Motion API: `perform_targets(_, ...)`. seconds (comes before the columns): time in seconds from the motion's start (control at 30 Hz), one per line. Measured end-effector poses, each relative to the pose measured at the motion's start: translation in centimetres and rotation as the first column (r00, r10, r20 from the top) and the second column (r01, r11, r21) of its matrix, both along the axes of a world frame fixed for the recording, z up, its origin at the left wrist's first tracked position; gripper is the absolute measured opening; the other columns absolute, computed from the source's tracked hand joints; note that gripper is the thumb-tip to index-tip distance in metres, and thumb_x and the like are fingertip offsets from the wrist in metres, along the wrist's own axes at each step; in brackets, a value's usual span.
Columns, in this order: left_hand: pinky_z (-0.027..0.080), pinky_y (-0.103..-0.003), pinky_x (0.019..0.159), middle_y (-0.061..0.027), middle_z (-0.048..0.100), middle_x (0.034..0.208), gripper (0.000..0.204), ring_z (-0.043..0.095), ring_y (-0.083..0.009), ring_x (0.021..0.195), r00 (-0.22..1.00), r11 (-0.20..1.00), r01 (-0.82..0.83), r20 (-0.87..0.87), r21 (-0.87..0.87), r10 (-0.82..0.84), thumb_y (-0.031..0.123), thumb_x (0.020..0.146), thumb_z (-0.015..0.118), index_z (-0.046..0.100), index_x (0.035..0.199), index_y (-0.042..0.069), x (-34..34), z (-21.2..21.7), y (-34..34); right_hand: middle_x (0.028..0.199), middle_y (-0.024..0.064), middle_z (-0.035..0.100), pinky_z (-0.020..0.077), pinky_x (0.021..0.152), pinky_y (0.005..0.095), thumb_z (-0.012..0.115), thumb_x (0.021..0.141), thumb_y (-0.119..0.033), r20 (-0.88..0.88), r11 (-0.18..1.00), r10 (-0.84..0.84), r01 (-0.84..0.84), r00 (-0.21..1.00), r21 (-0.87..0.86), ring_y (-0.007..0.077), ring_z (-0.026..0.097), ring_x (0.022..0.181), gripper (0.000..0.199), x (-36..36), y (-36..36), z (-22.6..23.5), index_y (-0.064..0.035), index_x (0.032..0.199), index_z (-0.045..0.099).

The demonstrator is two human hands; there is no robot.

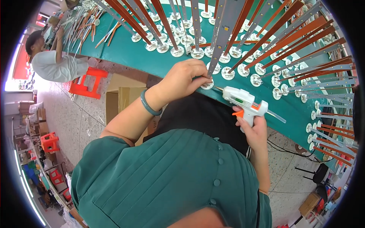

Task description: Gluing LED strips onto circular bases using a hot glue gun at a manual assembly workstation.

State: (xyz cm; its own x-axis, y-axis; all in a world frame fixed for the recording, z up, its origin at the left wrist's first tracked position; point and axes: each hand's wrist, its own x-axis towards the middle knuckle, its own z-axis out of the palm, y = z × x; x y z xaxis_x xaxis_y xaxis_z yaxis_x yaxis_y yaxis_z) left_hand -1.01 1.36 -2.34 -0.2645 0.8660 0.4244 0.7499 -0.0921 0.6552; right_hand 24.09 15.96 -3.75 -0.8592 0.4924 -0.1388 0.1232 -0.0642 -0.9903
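My right hand is wrapped round the grip of a white hot glue gun with an orange trigger. A clear glue stick sticks out of its back end. The nozzle points left, close to a round white base at the table's near edge. Fingers pinched, my left hand holds the lower end of an upright grey LED strip dotted with small yellow chips, just over that base. My fingers partly hide where strip and base meet.
Many strips, some grey and some orange-brown, stand on white round bases across the green table. Loose strips lie at the far left, near a seated person on a red stool. A cardboard box stands below the edge.
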Motion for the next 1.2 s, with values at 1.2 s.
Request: perform_targets(1.2, 0.05, -0.037, 0.073, -0.0081, 0.066, 0.084, 0.005, 0.063, -0.0277, 0.082, 0.993, 0.996, -0.051, -0.112, -0.072, 0.043, 0.005, 0.08, 0.071, 0.07, 0.085, 0.004, 0.3, 0.4, -0.3, 0.087, 0.0101, 0.061, 0.0464, 0.071, 0.0314, 0.063, 0.089, -0.009, 0.022, 0.843, -0.003, -0.009, 1.0, 0.539, 0.0177, 0.058, 0.077, 0.02, -1.8, -1.5, -0.6, 0.0039, 0.104, 0.057)
